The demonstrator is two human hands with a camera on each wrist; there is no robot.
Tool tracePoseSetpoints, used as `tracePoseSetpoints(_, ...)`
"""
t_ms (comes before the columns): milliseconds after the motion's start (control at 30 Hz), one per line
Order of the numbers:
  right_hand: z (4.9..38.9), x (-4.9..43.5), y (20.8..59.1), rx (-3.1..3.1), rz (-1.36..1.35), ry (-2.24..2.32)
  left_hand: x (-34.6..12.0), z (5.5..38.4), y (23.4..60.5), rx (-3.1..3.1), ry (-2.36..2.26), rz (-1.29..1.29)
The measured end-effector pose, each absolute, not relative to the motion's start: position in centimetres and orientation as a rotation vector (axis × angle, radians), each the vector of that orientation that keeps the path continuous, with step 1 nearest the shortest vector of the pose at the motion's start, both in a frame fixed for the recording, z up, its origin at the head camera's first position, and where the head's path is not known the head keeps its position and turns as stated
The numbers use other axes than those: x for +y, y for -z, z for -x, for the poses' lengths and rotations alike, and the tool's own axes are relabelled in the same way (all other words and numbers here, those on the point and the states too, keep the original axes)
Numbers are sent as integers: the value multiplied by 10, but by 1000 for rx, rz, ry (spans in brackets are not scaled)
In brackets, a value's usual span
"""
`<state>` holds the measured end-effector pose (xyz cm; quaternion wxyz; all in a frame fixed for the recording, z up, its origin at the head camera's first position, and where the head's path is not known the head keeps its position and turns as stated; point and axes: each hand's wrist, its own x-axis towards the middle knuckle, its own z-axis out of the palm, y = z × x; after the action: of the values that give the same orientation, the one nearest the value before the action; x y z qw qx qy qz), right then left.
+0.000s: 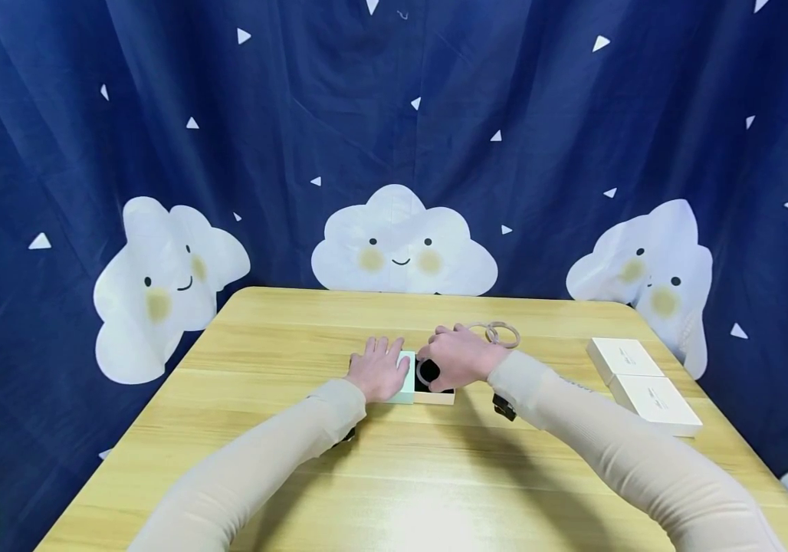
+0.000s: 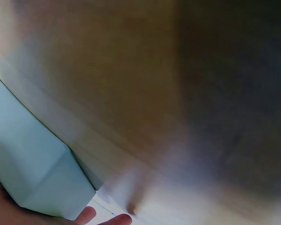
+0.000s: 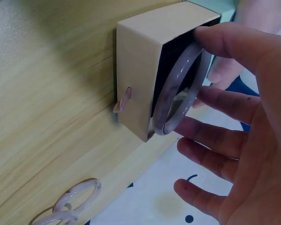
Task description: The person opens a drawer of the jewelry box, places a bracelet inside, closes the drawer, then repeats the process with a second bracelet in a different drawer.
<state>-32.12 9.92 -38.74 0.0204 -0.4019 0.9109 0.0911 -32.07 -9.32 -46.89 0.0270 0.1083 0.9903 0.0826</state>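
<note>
A mint-green box sleeve [image 1: 405,392] lies on the table with its pale pink drawer [image 1: 434,398] slid partly out to the right, showing a black lining. My left hand [image 1: 375,371] rests across the top of the sleeve, fingers laid over it. In the left wrist view the sleeve [image 2: 34,154] fills the lower left, beside part of that hand. My right hand [image 1: 461,357] pinches a glossy, translucent lavender-grey bangle [image 3: 174,84] between thumb and fingers. This bangle stands tilted at the drawer's opening, partly inside. A small ribbon pull [image 3: 125,99] sticks out of the drawer's end face.
Two more bangles [image 1: 506,335] lie overlapping on the wooden table [image 1: 284,330], behind my right hand. At the right side, two white boxes [image 1: 655,399] sit against each other. A dark blue curtain [image 1: 401,146] with smiling clouds hangs behind the table's far edge.
</note>
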Motion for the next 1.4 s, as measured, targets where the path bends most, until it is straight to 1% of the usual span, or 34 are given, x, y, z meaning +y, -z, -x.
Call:
tracePoseSetpoints(300,320,96,386,2824,1237,-252,-93,319,466,3051,-258,-332)
tracePoseSetpoints(867,313,76,378,2783,1095,-454,-93,317,466,3078,-274,-334)
tracePoseSetpoints(1100,310,73,375,2774,1090,-450,-92,312,461,3077,-280,-332)
tracePoseSetpoints(1400,310,77,372,2761,1073,-397,-90,314,462,3081,-277,-326)
